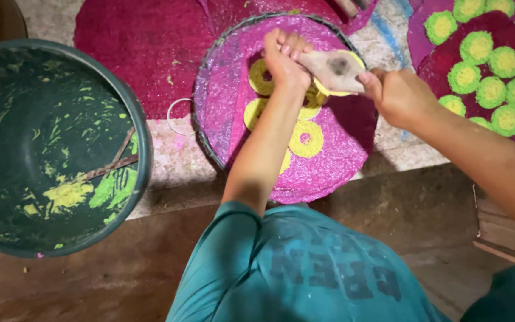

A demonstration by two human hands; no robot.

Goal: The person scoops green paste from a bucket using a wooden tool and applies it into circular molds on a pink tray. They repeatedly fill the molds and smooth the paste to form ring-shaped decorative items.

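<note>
A round wire-rimmed tray (205,71) holds a magenta sheet of crumbly grains (335,161) with several yellow rings (306,139) laid on it. My left hand (285,58) hovers over the rings, fingers bunched around the near end of a grey-brown cloth-like piece (333,70). My right hand (396,95) grips the other end of that piece, just right of the tray. A yellow ring shows beneath the piece. My teal shirt fills the bottom of the view.
A big dark green basin (49,143) smeared with yellow and green paste and holding thin sticks sits at left. Another magenta sheet (138,48) lies behind. At right, a magenta sheet (442,65) carries several green-and-yellow discs (478,48). Brown floor lies below.
</note>
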